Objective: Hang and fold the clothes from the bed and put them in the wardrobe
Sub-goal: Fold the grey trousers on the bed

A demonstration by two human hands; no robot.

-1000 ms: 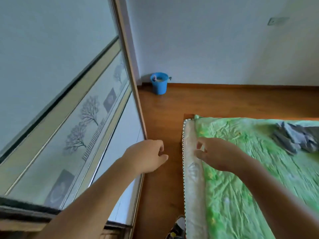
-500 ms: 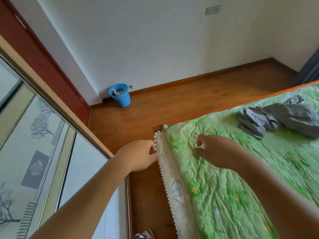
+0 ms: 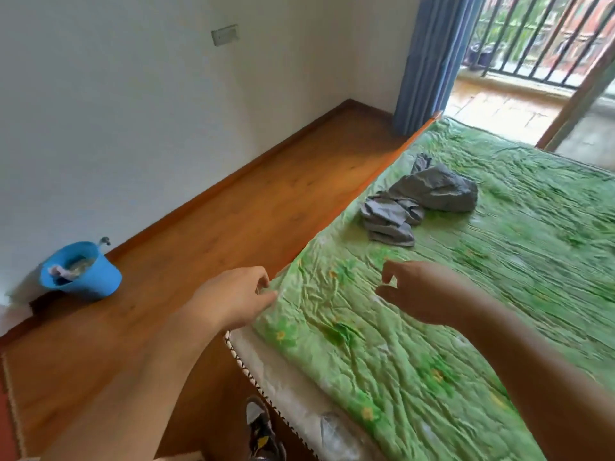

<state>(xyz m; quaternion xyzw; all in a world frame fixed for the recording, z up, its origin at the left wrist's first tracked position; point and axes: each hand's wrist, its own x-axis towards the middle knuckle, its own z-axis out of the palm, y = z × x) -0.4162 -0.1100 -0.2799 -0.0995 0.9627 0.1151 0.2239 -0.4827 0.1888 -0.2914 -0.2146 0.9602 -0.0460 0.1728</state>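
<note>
A crumpled grey garment (image 3: 420,201) lies on the bed's green flowered sheet (image 3: 466,311), near the bed's left edge and well beyond both hands. My left hand (image 3: 234,299) hovers at the near left corner of the bed, fingers loosely curled and holding nothing. My right hand (image 3: 421,291) floats above the sheet, also loosely curled and empty. The wardrobe is out of view.
A blue bucket (image 3: 80,272) with something in it stands on the wooden floor (image 3: 206,234) by the white wall. A blue curtain (image 3: 429,58) hangs at the far corner beside an open balcony door. A shoe (image 3: 261,430) lies at the foot of the bed.
The view has swung right, away from the wardrobe's sliding doors toward the bed and balcony. Both hands stay in front of me, empty, and the grey garment now sits nearer the centre of view.
</note>
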